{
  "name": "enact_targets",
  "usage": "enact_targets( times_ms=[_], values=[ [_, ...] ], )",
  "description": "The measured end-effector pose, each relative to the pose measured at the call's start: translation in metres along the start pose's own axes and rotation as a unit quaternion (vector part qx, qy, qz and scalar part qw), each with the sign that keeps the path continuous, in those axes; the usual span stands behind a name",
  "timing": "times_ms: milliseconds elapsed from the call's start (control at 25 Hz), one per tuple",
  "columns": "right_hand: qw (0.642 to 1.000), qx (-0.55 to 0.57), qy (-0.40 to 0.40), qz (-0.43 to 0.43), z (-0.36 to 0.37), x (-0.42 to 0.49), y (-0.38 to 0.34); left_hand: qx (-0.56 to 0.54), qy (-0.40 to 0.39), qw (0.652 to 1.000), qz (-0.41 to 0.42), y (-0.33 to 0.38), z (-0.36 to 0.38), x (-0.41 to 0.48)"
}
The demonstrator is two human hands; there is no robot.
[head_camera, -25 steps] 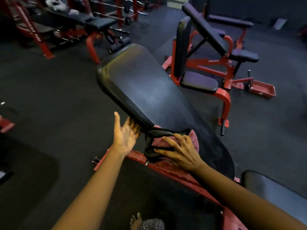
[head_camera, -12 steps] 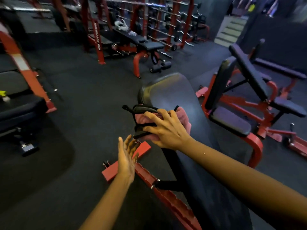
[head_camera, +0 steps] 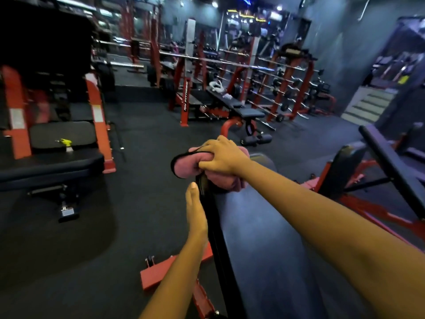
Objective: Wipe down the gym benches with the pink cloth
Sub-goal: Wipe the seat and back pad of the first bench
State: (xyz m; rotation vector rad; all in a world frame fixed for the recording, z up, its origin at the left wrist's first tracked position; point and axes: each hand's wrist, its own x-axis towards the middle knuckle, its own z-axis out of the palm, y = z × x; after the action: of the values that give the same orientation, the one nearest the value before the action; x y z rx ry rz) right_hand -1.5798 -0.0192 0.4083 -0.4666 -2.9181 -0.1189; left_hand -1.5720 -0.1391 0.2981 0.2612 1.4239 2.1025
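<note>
Stretches the right arm (head_camera: 322,215) from the lower right of the frame up to the centre, nearly straight. Grips the pink cloth (head_camera: 220,178) with the right hand (head_camera: 222,157), back of the hand up, fingers curled down over the bunched fabric. Raises the left forearm (head_camera: 174,284) from the bottom centre, with the left hand (head_camera: 195,210) edge-on just below the right, fingers straight and together, holding nothing.

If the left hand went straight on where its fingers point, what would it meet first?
Likely the crumpled pink cloth gripped by the right hand at the black padded bench's far end, just ahead of the left hand's fingertips; depth is unclear.
</note>
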Motion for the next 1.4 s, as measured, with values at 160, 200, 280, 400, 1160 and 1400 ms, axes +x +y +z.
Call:
enact_targets(
  times_ms=[160,200,280,400,1160,1400],
  values=[
    [0.996,0.070,0.032,0.041,0.008,-0.004,0.039,0.125,0.099,0.984,0.081,-0.001,0.031,-0.011],
    [0.995,0.082,0.032,0.052,0.010,-0.006,0.051,0.148,0.120,0.978,0.082,-0.004,0.034,-0.012],
    [0.992,0.095,0.039,0.067,0.012,-0.013,0.077,0.159,0.113,0.977,0.091,-0.007,0.034,-0.014],
    [0.986,0.124,0.048,0.097,0.011,-0.021,0.108,0.149,0.060,0.984,0.079,-0.005,0.024,-0.010],
    [0.800,0.494,0.135,0.314,0.120,-0.161,0.210,0.744,-0.253,0.381,0.487,-0.077,0.110,-0.009],
    [0.763,0.508,0.132,0.377,0.164,-0.266,0.181,0.762,-0.278,0.328,0.485,-0.104,0.092,-0.026]
  ],
)
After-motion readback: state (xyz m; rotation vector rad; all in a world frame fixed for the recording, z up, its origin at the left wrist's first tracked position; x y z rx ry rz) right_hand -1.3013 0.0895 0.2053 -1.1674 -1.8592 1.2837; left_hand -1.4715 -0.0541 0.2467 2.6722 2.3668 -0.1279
